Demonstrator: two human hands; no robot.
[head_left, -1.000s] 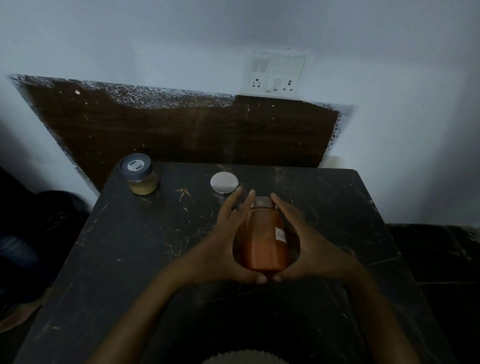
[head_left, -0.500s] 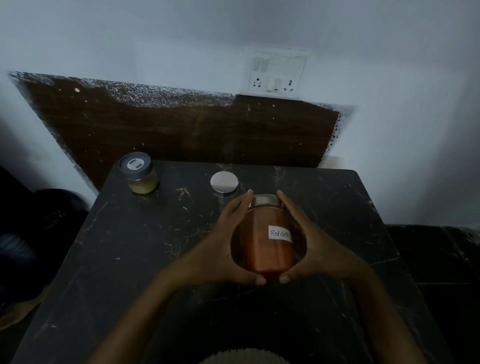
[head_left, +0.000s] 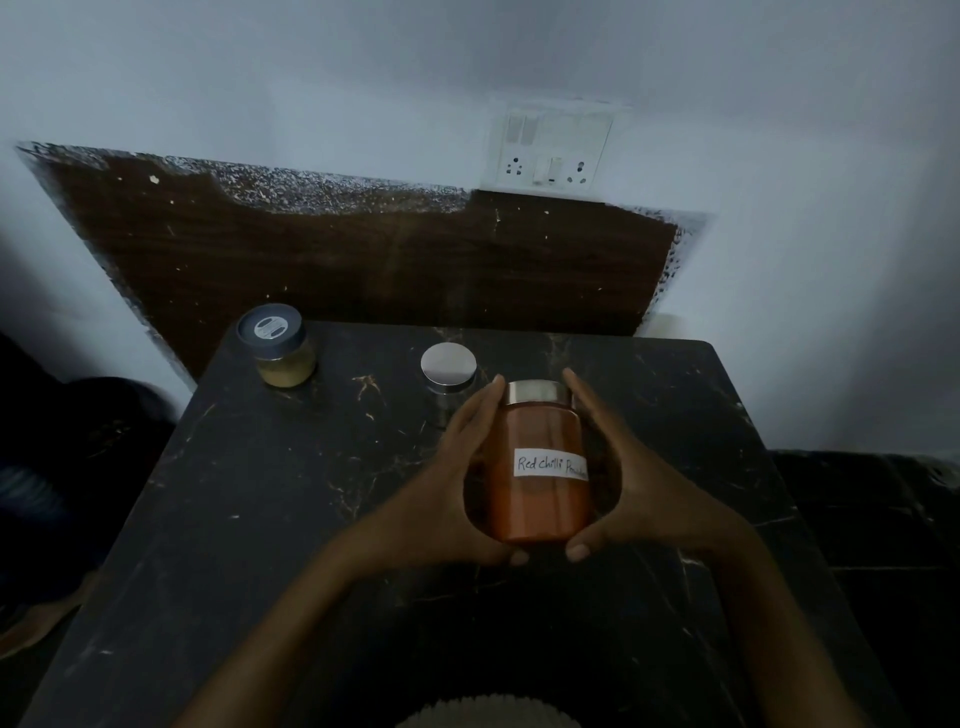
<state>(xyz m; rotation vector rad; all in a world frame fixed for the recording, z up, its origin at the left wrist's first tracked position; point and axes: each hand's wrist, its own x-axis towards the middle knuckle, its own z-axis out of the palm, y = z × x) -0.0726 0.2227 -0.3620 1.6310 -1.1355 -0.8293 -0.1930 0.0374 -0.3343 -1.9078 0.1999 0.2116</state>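
Observation:
A jar of red-orange powder (head_left: 537, 499) with a metal lid stands upright on the black marble table (head_left: 260, 519). Its white label reads "Red chilli Powder" and faces me. My left hand (head_left: 441, 499) holds the jar's left side, fingers along the glass and thumb under the base front. My right hand (head_left: 634, 493) holds the right side the same way. The two thumbs nearly meet in front of the jar.
A silver-lidded clear jar (head_left: 448, 374) stands just behind my left fingers. A small jar of yellow powder (head_left: 278, 345) with a dark lid sits at the table's back left corner. Behind are a brown panel (head_left: 363, 260) and a wall socket plate (head_left: 550, 150).
The jar has been turned between my hands, so the label has swung from the right side round to face me. The hands stayed in place.

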